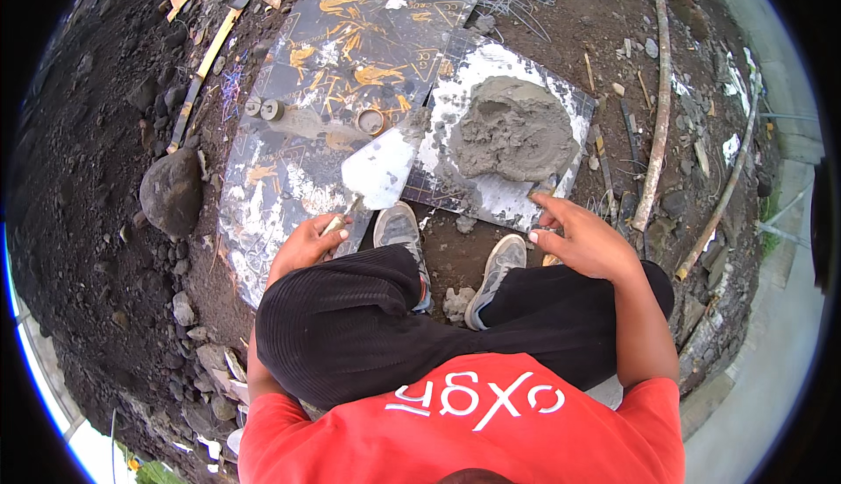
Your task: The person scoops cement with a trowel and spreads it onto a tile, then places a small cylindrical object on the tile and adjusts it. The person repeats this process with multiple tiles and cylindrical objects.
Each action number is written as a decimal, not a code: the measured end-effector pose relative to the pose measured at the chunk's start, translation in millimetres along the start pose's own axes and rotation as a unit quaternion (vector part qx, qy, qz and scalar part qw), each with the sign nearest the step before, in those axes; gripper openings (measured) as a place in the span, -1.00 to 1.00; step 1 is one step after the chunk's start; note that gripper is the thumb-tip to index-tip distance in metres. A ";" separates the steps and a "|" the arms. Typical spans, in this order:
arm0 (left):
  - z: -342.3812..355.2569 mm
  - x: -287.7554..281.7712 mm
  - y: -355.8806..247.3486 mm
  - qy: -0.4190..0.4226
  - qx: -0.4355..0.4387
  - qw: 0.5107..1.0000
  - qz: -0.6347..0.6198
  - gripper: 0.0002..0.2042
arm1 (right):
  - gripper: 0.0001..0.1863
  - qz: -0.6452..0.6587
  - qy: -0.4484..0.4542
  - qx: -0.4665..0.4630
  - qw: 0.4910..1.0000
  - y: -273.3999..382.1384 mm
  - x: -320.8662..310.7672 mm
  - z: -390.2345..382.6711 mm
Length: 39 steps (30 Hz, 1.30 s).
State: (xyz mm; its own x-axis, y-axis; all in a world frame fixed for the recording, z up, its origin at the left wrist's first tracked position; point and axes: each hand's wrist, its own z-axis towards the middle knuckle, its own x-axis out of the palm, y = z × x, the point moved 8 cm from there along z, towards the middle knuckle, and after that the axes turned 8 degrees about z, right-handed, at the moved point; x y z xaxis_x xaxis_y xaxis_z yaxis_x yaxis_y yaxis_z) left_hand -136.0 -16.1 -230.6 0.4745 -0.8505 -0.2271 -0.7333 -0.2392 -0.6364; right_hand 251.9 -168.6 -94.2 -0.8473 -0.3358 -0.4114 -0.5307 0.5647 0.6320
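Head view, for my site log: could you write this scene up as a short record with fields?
Left hand: grip closed on the trowel's handle
Trowel: pale blade pointing away from the person, smeared grey
Right hand: fingers at the mortar board's near edge; whether they hold anything is unclear
Mortar board: white-smeared, bearing a wet grey mortar heap
Left of it: dark panel with orange prints
Far left: rounded boulder
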 end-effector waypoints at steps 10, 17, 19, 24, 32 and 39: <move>-28.1 -29.2 29.0 -0.383 0.001 0.856 0.348 -0.54 | -0.29 -0.002 0.007 -0.006 1.000 4.4 4.3 3.0; -18.9 -11.7 52.2 -0.369 -0.035 0.874 0.315 -0.54 | -0.28 0.020 0.010 0.013 1.000 -2.4 2.9 4.0; -22.6 -11.3 52.5 -0.389 0.008 0.876 0.285 -0.54 | -0.28 0.012 0.010 0.010 1.000 -2.7 3.2 5.0; -8.1 -9.4 64.3 -0.295 0.007 0.947 0.126 -0.57 | -0.31 -0.002 -0.006 -0.008 1.000 0.0 3.3 5.9; 17.8 6.8 61.9 -0.147 -0.018 0.987 -0.056 -0.69 | -0.32 0.011 -0.003 0.011 1.000 -5.5 3.2 4.4; 15.2 1.0 68.0 -0.182 0.000 0.983 -0.024 -0.69 | -0.30 0.008 0.003 0.016 1.000 -7.7 3.3 8.4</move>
State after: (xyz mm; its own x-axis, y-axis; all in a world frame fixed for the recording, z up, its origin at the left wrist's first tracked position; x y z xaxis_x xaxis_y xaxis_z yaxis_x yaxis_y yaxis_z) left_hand -178.0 -26.1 -285.4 0.6520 -0.6137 -0.4452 -0.7054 -0.2760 -0.6528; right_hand 253.4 -167.7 -106.0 -0.8561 -0.3303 -0.3974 -0.5158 0.5938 0.6175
